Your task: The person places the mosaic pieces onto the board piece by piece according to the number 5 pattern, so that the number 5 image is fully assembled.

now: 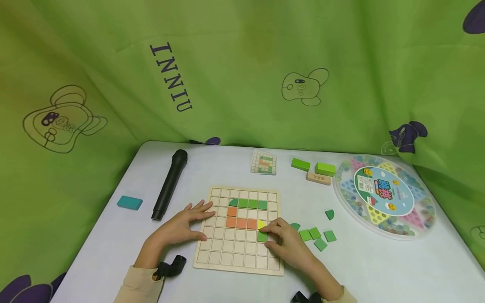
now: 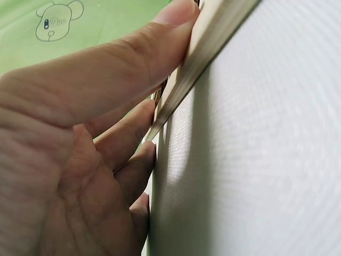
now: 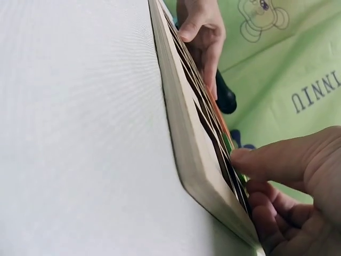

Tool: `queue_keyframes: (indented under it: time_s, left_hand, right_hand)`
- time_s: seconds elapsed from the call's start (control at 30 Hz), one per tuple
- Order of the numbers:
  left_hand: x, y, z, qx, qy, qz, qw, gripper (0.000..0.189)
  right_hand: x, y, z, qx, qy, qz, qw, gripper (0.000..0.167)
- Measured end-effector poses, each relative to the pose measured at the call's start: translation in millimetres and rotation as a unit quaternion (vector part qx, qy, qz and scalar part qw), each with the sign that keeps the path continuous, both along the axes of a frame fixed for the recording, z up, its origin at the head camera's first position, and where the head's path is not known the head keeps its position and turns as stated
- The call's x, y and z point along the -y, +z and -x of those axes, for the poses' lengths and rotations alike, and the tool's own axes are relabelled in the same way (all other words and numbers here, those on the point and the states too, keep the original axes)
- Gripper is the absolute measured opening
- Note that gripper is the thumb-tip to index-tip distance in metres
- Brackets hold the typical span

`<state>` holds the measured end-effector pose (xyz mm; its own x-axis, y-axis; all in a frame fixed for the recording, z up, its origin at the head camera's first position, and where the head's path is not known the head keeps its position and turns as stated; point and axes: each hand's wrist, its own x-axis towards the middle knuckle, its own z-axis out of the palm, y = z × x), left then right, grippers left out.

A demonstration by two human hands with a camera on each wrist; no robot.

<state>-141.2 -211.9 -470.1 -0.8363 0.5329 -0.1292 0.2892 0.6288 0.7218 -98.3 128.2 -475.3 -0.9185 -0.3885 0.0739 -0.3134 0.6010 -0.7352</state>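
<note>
A wooden grid board [image 1: 222, 256] lies on the table. On it are a row of green tiles [image 1: 252, 204], several orange tiles [image 1: 241, 223], a yellow tile [image 1: 261, 224] and, just below that, a green square tile [image 1: 262, 237]. My right hand [image 1: 289, 246] has its index finger and thumb at the top and lower right edges of this green tile, pinching it. In the right wrist view the other fingers are curled beneath. With fingers spread, my left hand [image 1: 179, 226] rests on the board's left edge; its thumb [image 2: 176, 24] touches the rim in the left wrist view.
Loose green pieces [image 1: 315, 233] lie right of the board. Beyond it are a pattern card [image 1: 254, 164], green blocks [image 1: 325, 169], a wooden block [image 1: 318, 178] and a round game box [image 1: 424, 202]. A black microphone [image 1: 169, 185] and teal block [image 1: 130, 203] lie left.
</note>
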Motion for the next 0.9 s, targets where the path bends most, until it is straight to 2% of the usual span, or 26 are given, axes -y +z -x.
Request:
queue_keyframes:
  time_s: [0.13,0.27,0.6,0.7,0.8,0.9]
  left_hand:
    - [0.7,-0.7,-1.1,0.000,0.004,0.002,1.0000,0.076]
    - [1.1,-1.6,-1.4,0.001,0.008,-0.001,1.0000,0.076]
    - [-1.4,1.5,0.6,-0.003,0.004,-0.002,1.0000,0.075]
    - [-1.6,2.9,0.5,0.000,0.006,-0.003,1.0000,0.075]
    - [-1.9,3.2,0.4,0.002,0.007,-0.005,1.0000,0.075]
    - [-1.6,3.1,0.3,0.003,0.008,-0.005,1.0000,0.075]
  right_hand:
    - [-5,2.3,2.6,-0.001,0.009,0.021,0.9997,0.031]
    - [-18,7.7,4.1,-0.006,-0.004,0.033,0.9994,0.032]
    - [-89,18.9,-5.0,-0.048,-0.082,-0.032,0.9949,0.038]
    - [-113,17.9,-10.9,-0.064,-0.103,-0.051,0.9914,0.039]
    - [-134,13.7,-16.4,-0.061,-0.117,-0.055,0.9897,0.039]
    - [-147,6.8,-17.5,-0.054,-0.110,-0.048,0.9913,0.038]
